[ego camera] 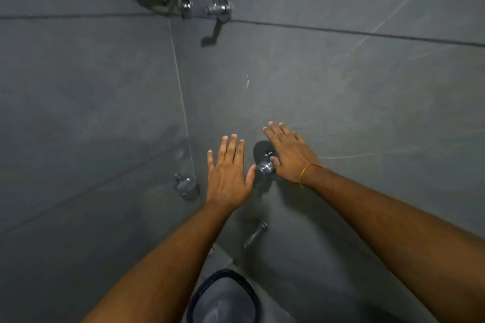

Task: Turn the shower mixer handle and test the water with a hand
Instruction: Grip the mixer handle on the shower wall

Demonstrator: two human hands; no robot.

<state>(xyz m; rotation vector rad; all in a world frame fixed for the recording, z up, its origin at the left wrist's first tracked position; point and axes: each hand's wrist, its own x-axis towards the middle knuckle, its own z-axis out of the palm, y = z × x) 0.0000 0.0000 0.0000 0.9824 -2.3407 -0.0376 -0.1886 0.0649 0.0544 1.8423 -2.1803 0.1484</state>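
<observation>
A chrome mixer handle [265, 166] juts from the grey tiled wall at the middle of the view. My right hand [291, 155] lies flat just right of it, fingers spread, thumb touching the handle's top. My left hand [228, 173] is flat and spread on the handle's left, its thumb tip against the chrome knob. Neither hand is wrapped around the handle. A few water drops [247, 81] fall in front of the wall above the hands.
Two chrome valves with yellow collars [216, 5] and dark hoses sit high on the wall. Another chrome fitting [185, 185] is at the wall corner to the left, a spout [256, 233] below the handle, and a bucket [223, 299] on the floor.
</observation>
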